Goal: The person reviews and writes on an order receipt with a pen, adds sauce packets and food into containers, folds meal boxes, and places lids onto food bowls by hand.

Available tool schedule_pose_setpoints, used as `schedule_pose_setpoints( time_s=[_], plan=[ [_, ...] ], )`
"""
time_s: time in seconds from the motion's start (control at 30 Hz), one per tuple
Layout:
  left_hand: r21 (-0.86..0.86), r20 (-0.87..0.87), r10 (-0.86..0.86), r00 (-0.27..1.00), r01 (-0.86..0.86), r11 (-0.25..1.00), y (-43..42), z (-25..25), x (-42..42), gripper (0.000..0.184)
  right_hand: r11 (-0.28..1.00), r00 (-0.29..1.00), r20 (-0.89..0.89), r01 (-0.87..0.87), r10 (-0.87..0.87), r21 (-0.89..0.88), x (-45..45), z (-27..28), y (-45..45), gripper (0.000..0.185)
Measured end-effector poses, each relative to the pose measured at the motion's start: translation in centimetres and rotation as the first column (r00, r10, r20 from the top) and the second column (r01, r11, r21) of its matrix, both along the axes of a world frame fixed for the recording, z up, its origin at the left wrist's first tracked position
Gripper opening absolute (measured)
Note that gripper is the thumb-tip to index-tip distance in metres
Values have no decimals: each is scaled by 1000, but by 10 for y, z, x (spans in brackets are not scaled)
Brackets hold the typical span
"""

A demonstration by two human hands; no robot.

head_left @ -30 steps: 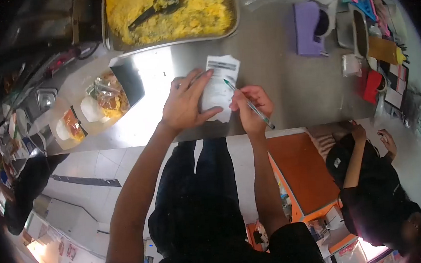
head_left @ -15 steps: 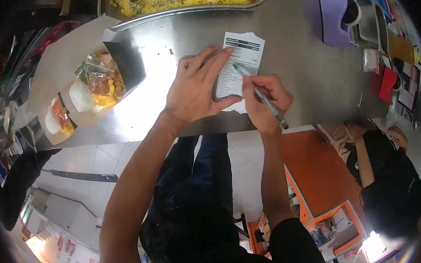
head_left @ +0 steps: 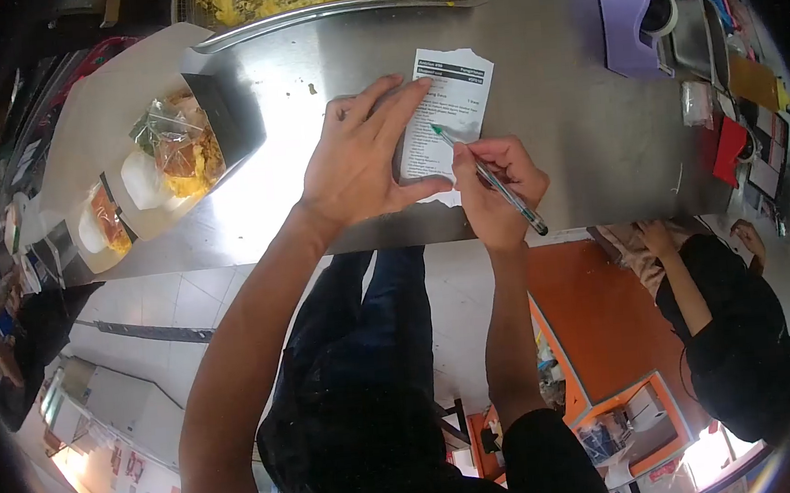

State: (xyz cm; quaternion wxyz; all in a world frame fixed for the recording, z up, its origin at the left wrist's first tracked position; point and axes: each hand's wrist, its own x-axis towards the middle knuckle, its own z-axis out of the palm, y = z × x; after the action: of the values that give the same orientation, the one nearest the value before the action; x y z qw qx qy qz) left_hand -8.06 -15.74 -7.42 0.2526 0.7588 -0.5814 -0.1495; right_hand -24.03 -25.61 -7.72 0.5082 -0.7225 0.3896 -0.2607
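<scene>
A printed paper receipt (head_left: 458, 105) with torn ends lies on the steel counter. My left hand (head_left: 361, 153) rests flat with fingers spread, its fingertips and thumb on the receipt's left side. In my right hand (head_left: 505, 188) is a clear pen (head_left: 512, 194) with a green tip, pinched between thumb and fingers. The tip is over the middle of the printed lines; whether it touches the paper I cannot tell. Left of my hands, an open takeaway box (head_left: 92, 103) holds white rice (head_left: 145, 181), yellow food and small clear plastic bags (head_left: 177, 138).
A metal tray (head_left: 342, 8) of yellow food sits at the counter's far edge. At the right are a purple tape dispenser (head_left: 625, 24), a small metal container and a red object (head_left: 730, 157). Another person in black (head_left: 740, 332) is beyond an orange cabinet (head_left: 601, 314).
The pen tip has shifted slightly on the receipt, with the pen still in my right hand. My left hand keeps its place on the paper. The whole view has shifted a little.
</scene>
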Motion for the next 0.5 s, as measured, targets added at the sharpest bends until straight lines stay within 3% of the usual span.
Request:
schedule_pose_setpoints(
  time_s=[0.13,0.33,0.43,0.5],
  plan=[
    [17,4,9,1000,-9,1000,0,-2,-1,103,994,994,-33,98,-100,-57,-1,7,2,11],
    [29,13,6,1000,-6,1000,0,0,0,101,998,998,46,-28,30,-61,-5,1,8,11],
    [19,27,6,1000,-6,1000,1,1,-1,100,988,990,-48,125,-130,-94,-8,4,9,11],
    [6,33,5,999,-5,1000,1,-1,0,100,998,999,39,25,-23,-52,-7,6,12,12]
  ],
)
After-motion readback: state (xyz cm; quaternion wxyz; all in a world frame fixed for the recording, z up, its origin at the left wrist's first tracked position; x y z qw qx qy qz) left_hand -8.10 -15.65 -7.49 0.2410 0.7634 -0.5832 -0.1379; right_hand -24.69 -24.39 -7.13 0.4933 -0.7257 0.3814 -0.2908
